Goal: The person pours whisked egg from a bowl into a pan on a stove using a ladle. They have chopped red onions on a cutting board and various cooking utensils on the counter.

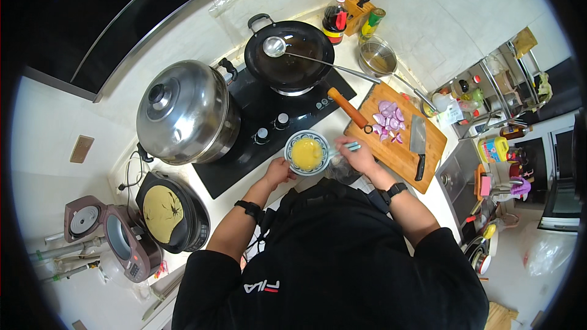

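A blue-and-white patterned bowl (293,140) holding yellow liquid (306,154), which looks like beaten egg, is at the counter's front edge. My left hand (279,172) grips its rim from the left. In my right hand (357,155) are pale blue chopsticks (352,145), their lower ends reaching to the bowl's right side. A wooden cutting board (399,158) lies right of that hand, bearing cut red onion (389,119) and a cleaver (418,135) with a black handle. Behind the bowl, a black wok (307,71) sits on the hob with a steel ladle (275,47) resting in it.
A large lidded steel pot (183,110) occupies the hob's left side. The wok's wooden handle (347,107) juts over the board. A round electric griddle (167,215) and an opened rice cooker (128,243) stand left. A knife block (357,13), sauce bottle (335,18) and strainer (377,56) are behind.
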The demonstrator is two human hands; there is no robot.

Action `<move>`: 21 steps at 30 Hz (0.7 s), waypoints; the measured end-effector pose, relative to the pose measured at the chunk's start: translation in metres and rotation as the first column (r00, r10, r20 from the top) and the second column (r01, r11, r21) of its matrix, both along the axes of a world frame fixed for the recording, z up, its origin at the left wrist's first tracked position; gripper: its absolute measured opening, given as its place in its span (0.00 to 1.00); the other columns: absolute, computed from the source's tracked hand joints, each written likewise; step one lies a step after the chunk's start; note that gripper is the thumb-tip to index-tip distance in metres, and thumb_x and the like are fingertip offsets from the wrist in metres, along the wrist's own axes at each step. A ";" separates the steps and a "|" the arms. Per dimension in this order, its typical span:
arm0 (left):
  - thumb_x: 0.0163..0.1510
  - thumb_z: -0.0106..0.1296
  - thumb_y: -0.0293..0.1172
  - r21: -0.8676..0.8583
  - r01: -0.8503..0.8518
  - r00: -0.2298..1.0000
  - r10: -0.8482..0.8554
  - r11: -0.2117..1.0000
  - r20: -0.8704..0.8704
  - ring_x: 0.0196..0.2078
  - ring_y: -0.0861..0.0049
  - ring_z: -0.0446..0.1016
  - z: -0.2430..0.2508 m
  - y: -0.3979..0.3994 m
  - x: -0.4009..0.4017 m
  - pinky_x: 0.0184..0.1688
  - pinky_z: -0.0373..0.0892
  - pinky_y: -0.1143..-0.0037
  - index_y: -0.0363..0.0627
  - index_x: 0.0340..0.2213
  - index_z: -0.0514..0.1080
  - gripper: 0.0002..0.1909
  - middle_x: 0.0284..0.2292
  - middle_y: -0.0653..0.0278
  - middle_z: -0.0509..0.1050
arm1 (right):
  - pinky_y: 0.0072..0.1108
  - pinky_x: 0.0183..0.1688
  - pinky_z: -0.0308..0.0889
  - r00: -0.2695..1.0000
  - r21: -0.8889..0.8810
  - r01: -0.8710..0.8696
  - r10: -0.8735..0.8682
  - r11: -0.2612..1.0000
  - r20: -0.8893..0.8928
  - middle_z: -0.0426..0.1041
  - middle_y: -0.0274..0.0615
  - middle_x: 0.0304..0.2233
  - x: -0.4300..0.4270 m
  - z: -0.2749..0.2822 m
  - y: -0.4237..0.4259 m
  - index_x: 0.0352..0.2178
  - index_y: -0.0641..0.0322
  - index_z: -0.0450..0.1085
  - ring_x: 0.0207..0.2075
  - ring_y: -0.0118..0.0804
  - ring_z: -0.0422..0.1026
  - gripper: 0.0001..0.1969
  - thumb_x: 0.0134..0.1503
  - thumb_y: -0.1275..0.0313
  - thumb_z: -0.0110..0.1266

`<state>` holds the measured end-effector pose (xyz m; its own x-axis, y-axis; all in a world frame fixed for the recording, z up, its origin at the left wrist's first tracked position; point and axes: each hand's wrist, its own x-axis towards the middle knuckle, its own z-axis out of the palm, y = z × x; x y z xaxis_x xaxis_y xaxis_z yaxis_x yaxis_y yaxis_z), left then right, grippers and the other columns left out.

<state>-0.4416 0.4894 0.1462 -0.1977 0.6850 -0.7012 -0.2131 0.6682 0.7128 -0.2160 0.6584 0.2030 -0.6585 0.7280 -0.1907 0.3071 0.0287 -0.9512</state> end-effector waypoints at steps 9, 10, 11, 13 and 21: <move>0.62 0.33 0.33 -0.010 -0.006 0.999 0.007 1.000 0.031 0.24 0.75 0.76 -0.001 0.001 -0.002 0.21 0.65 0.79 0.38 0.40 0.67 0.14 0.30 0.59 0.76 | 0.17 0.34 0.66 0.997 -0.010 0.078 -0.079 0.997 -0.026 0.75 0.34 0.29 -0.005 0.019 -0.007 0.37 0.62 0.73 0.30 0.23 0.72 0.08 0.56 0.74 0.53; 0.62 0.33 0.33 -0.011 0.001 0.999 -0.001 1.000 0.034 0.24 0.75 0.76 -0.003 0.000 -0.003 0.21 0.65 0.79 0.38 0.40 0.67 0.14 0.30 0.59 0.76 | 0.16 0.34 0.66 0.997 -0.071 0.079 -0.080 0.994 -0.018 0.74 0.34 0.28 -0.007 0.013 -0.003 0.38 0.62 0.73 0.30 0.23 0.71 0.08 0.56 0.73 0.54; 0.62 0.33 0.33 -0.011 0.001 0.999 -0.001 1.000 0.033 0.24 0.75 0.76 -0.004 0.000 -0.003 0.21 0.65 0.79 0.38 0.40 0.67 0.14 0.30 0.59 0.76 | 0.16 0.34 0.66 0.997 -0.071 0.079 -0.080 0.994 -0.019 0.74 0.34 0.28 -0.009 0.018 -0.004 0.38 0.62 0.73 0.30 0.23 0.71 0.08 0.56 0.73 0.54; 0.62 0.33 0.34 -0.011 -0.007 0.999 0.008 1.000 0.034 0.24 0.75 0.76 -0.005 -0.001 -0.004 0.21 0.65 0.79 0.38 0.40 0.67 0.15 0.29 0.59 0.76 | 0.16 0.33 0.66 0.998 -0.153 -0.050 0.044 0.987 -0.042 0.74 0.33 0.28 -0.011 0.027 -0.009 0.39 0.62 0.73 0.29 0.23 0.71 0.09 0.56 0.73 0.53; 0.61 0.35 0.35 -0.013 0.008 1.000 -0.007 1.000 0.028 0.25 0.75 0.76 0.001 0.001 -0.003 0.22 0.66 0.79 0.39 0.38 0.68 0.14 0.29 0.60 0.76 | 0.16 0.32 0.66 0.999 -0.158 0.004 -0.011 0.987 -0.042 0.74 0.33 0.28 -0.010 0.014 -0.006 0.38 0.62 0.73 0.27 0.23 0.70 0.09 0.56 0.73 0.54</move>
<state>-0.4448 0.4901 0.1472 -0.1725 0.6769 -0.7156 -0.2278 0.6794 0.6975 -0.2259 0.6521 0.2165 -0.6629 0.6959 -0.2761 0.2663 -0.1255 -0.9557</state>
